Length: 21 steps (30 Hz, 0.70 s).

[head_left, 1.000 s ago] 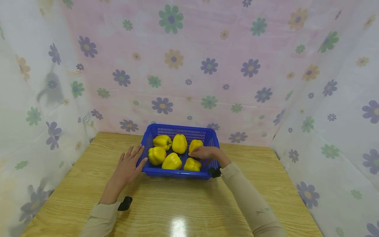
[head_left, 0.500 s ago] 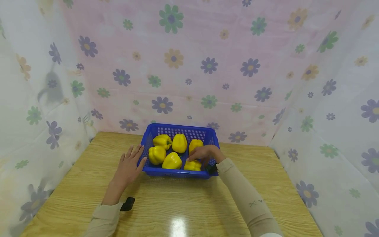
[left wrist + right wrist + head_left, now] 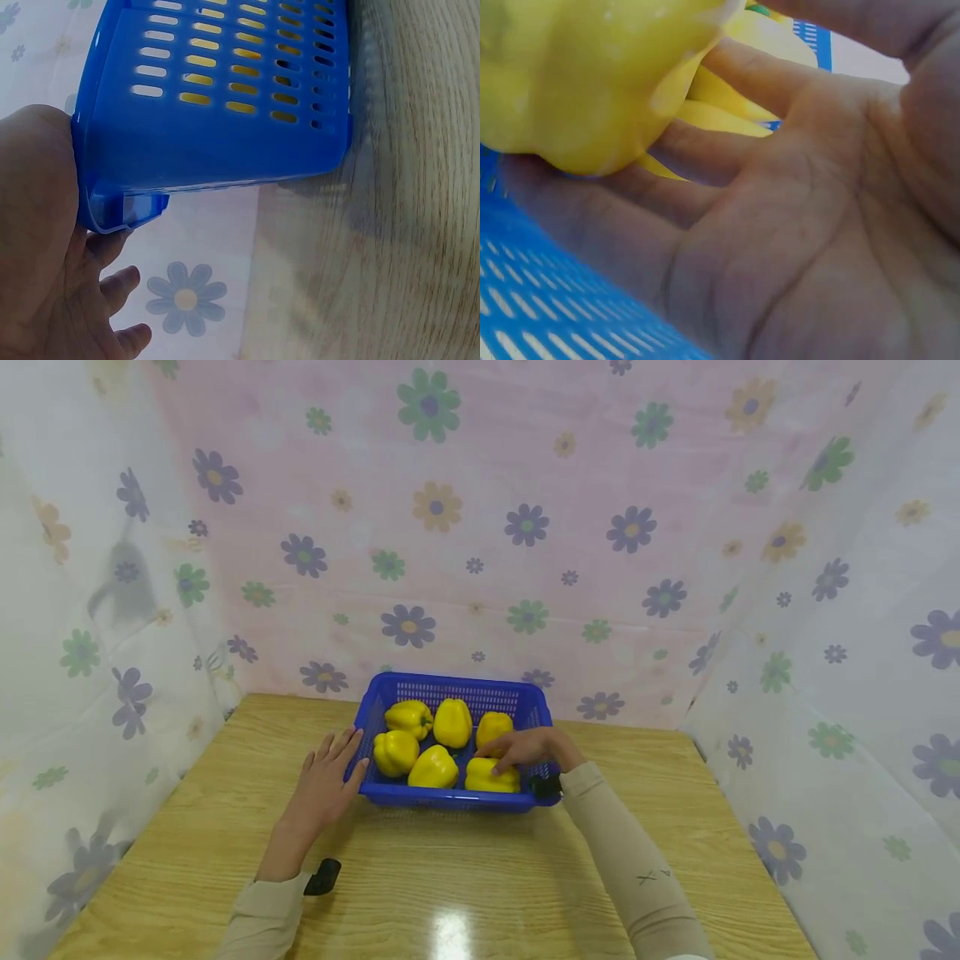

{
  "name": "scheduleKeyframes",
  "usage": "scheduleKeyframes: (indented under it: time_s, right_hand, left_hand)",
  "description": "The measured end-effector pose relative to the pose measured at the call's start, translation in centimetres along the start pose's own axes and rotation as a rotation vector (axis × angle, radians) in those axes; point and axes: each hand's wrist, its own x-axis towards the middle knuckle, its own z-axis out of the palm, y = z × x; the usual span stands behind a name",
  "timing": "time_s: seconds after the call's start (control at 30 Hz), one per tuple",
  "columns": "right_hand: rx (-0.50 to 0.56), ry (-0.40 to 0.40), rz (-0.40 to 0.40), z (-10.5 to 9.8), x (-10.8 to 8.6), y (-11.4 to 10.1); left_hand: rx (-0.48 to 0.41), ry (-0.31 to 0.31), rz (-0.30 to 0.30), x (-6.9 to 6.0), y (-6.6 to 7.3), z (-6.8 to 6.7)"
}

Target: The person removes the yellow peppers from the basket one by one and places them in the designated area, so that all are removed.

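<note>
The straight-fingered left hand, gripping nothing, touches the nine-o'clock rim of a blue rectangular perforated plastic basket. Four blocky yellow bell peppers span seven to twelve o'clock inside; at four, the half-curled right hand holds a fifth pepper, partly covering a sixth pepper at two.
</note>
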Motion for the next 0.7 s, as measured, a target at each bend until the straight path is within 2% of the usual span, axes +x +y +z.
scheduleKeyframes:
  time_s: [0.17,0.37,0.7]
  right_hand:
    - [0.047,-0.031,0.074,-0.06,-0.29,0.1]
    - [0.01,-0.027,0.105,-0.1,-0.46,0.11]
    - [-0.091,-0.017,0.084,-0.19,-0.57,0.35]
  left_hand:
    - [-0.002,-0.001,-0.006,0.06,-0.04,0.09]
    - [0.027,-0.011,-0.005,-0.02,-0.1,0.13]
    - [0.028,0.0,-0.011,-0.17,0.06,0.39]
